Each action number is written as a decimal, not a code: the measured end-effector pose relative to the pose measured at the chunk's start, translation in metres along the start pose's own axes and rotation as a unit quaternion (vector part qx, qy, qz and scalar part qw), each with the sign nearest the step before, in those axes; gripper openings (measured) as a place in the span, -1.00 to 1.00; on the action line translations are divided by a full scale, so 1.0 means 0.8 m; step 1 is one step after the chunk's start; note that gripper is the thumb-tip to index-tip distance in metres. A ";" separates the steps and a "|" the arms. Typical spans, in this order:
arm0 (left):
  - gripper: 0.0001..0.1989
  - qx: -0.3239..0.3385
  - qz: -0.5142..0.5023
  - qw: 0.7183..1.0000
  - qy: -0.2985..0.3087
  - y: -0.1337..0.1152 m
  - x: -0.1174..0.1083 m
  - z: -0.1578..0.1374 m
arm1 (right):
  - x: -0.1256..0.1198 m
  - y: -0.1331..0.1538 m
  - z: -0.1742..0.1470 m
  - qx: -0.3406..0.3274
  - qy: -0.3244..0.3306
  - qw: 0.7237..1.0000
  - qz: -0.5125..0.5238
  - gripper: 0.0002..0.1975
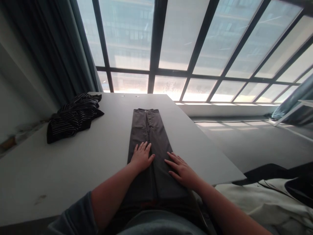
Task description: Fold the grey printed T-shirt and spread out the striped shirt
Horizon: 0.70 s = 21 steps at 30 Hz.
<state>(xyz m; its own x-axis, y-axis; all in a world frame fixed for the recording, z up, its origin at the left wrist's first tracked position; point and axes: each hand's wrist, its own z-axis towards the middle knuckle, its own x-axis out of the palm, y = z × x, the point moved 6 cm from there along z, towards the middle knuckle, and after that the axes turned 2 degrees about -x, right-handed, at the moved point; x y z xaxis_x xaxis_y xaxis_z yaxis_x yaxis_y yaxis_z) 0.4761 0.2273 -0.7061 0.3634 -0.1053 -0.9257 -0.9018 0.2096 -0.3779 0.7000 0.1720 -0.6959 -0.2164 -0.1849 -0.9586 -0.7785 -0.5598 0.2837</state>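
Note:
A pair of dark grey trousers (160, 138) lies lengthwise on a white table (102, 160), its waistband at the far end and its legs running toward my body. My left hand (141, 156) rests flat on the left trouser leg near the middle seam, fingers spread. On the right edge of the other leg lies my right hand (182, 171), its fingers stretched out and apart. Neither hand grips the cloth. The lower ends of the legs reach the near table edge, where shadow and my body partly hide them.
A crumpled black garment with white stripes (75, 116) sits at the table's left side. Behind the table are large windows (181, 39) and a dark curtain (56, 49). Pale fabric (259, 202) and a black object (266, 173) are beside the table's right corner.

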 end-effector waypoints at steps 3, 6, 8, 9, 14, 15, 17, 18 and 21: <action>-0.26 0.031 -0.017 0.999 0.033 0.002 -0.002 -0.014 | -0.001 0.007 -0.017 -0.037 0.014 0.999 0.011 -0.46; -0.21 0.116 -0.041 0.989 0.078 0.010 -0.003 -0.053 | -0.001 0.006 -0.036 -0.045 0.034 0.998 0.012 -0.43; -0.21 0.182 -0.055 0.977 0.095 0.021 -0.007 -0.091 | -0.003 0.002 -0.051 -0.048 0.034 0.998 0.019 -0.44; -0.24 0.206 -0.061 0.972 0.099 0.028 -0.011 -0.112 | -0.005 0.000 -0.058 -0.051 0.032 0.998 0.026 -0.46; -0.18 0.261 -0.061 0.960 0.087 0.066 -0.023 -0.201 | -0.011 -0.006 -0.091 -0.086 0.044 0.994 0.042 -0.45; -0.17 0.263 -0.052 0.961 0.073 0.070 -0.023 -0.213 | -0.009 -0.007 -0.096 -0.099 0.048 0.993 0.035 -0.39; -0.30 0.257 -0.031 0.966 0.020 0.075 -0.022 -0.230 | -0.003 -0.009 -0.102 -0.120 0.044 0.992 0.016 -0.27; -0.40 0.251 -0.023 0.968 -0.015 0.075 -0.022 -0.235 | 0.000 -0.011 -0.104 -0.129 0.033 0.991 0.006 -0.26; -0.62 0.250 -0.027 0.962 -0.108 0.069 -0.026 -0.245 | 0.011 -0.017 -0.106 -0.163 -0.021 0.986 -0.015 -0.34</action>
<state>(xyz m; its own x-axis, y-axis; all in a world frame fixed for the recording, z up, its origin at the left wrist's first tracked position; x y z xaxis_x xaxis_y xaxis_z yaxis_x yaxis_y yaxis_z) 0.3726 0.0506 -0.7043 0.4955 0.0635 -0.8663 -0.6745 0.6565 -0.3377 0.7584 0.1093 -0.7064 -0.2265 -0.1344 -0.9647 -0.5562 -0.7952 0.2414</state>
